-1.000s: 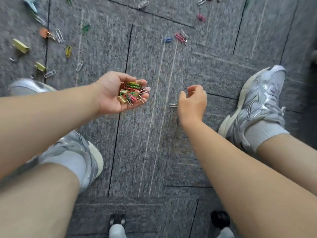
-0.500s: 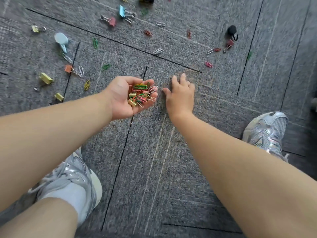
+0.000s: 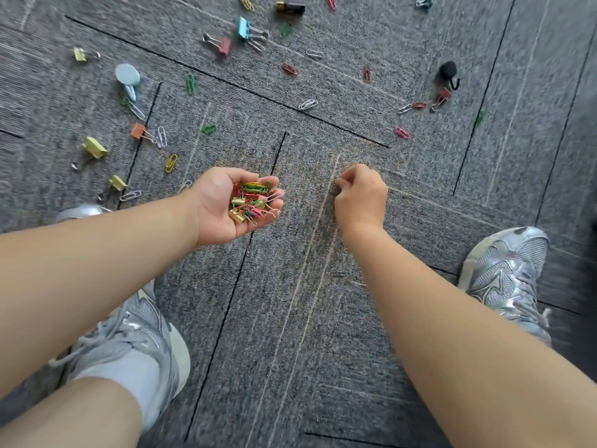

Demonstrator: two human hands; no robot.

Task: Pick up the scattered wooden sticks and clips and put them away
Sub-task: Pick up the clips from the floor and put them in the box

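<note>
My left hand is cupped palm up and holds a pile of coloured paper clips and small binder clips. My right hand is just to its right, pressed knuckles-up on the grey carpet with its fingers curled tight. What lies inside that grip is hidden. A silver paper clip lies on the carpet beside my right forearm. Farther out lie a pink paper clip, a silver one, a yellow one, an orange binder clip and a yellow binder clip. No wooden stick shows.
More clips are strewn across the far carpet, among them a blue binder clip. A pale blue round-headed object lies at far left and a black hook at far right. My shoes flank the hands.
My right hand reached forward, lay flat over the blue and red clips, then curled its fingers there; those clips no longer show. The view tilted forward. My left hand kept its pile.
</note>
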